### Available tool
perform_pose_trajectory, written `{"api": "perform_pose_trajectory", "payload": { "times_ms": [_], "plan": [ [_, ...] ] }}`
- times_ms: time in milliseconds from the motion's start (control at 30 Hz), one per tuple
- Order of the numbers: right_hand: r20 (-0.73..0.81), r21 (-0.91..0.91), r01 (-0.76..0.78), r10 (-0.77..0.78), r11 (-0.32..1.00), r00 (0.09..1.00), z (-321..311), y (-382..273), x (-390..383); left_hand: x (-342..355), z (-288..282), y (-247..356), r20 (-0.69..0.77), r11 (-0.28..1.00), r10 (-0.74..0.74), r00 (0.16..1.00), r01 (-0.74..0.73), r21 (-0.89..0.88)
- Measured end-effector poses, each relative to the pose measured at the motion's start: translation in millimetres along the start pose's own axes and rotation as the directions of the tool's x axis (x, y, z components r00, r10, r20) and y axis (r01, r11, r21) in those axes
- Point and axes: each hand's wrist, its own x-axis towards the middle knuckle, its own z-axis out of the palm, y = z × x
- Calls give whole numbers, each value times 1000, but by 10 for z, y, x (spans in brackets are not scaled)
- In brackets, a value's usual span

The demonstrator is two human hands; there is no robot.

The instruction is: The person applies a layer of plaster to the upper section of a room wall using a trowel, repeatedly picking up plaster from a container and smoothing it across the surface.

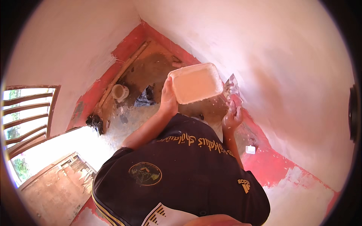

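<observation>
A dark shirt (181, 165); beyond it, left hand (169, 98) gripping a shallow tray (216, 77), right hand (231, 119) gripping a smeared scraper (232, 89)

yellow lettering (190, 139), round badge (145, 173), logo (246, 185) on dark shirt (184, 184)

Window (28, 108): barred, far left
Bucket (120, 93): pale, on the floor (135, 117)
Dark plastic (145, 98): crumpled, near the bucket
White object (250, 149): small, perhaps a socket
</observation>
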Motion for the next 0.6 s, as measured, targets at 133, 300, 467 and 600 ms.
{"api": "perform_pose_trajectory", "payload": {
  "times_ms": [133, 300, 467, 600],
  "plan": [
    [167, -162, 280, -253, 946, 953, 428, 29, -177, 100, -451, 267, -66, 999, 33, 997, -30, 41],
    [299, -314, 314, -221, 896, 928, 702, 120, -310, 62, -666, 655, -79, 993, -2, 997, -8, -121],
    [104, -137, 128, -115, 982, 988, 970, 114, -426, 192, -995, 763, -102, 998, 63, 993, -63, -2],
    [38, -119, 250, -247, 961, 968, 1303, -285, -532, 166, -1089, 873, -121, 1000, -8, 993, 9, 15]
  ]
}}
